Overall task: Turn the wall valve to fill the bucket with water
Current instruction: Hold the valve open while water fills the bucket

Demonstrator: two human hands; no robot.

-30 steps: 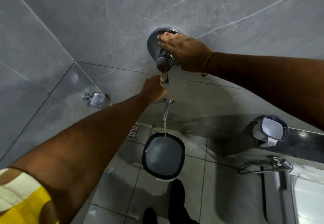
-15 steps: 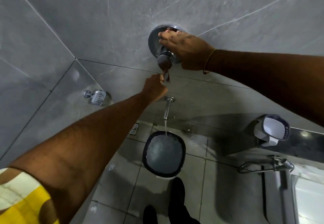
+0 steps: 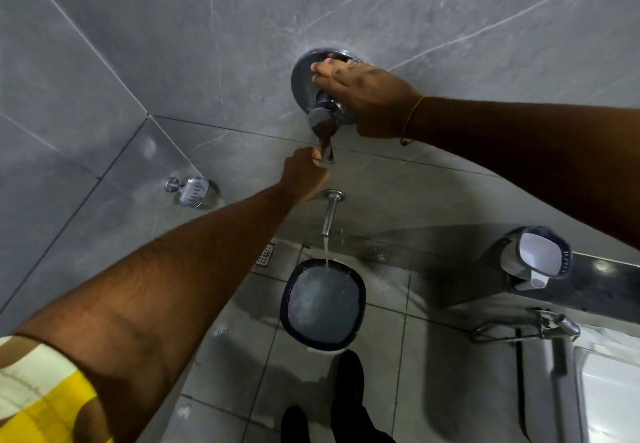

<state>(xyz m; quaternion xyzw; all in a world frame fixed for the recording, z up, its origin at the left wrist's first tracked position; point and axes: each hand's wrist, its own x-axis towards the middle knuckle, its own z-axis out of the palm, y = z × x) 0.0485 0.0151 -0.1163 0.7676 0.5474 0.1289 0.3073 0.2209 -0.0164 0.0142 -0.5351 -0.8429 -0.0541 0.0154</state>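
Note:
A round chrome wall valve [image 3: 304, 82] sits on the grey tiled wall, its lever handle [image 3: 325, 137] hanging down. My right hand [image 3: 367, 96] lies flat over the valve plate with fingers spread across its top. My left hand [image 3: 304, 174] is closed, pinching the lower tip of the lever. Below them a chrome spout [image 3: 330, 212] pours a thin stream of water into a dark-rimmed bucket [image 3: 287, 307] on the floor, which is almost full.
A chrome soap dish [image 3: 192, 191] is fixed to the wall at the left. A floor drain [image 3: 266, 255] lies beside the bucket. A mug [image 3: 540, 260] rests on a dark ledge at the right, above a tap [image 3: 550, 326]. My feet [image 3: 346, 401] stand just before the bucket.
The view has shifted slightly; both hands keep their hold on the valve. Water keeps running and the stream looks a little stronger than a second ago.

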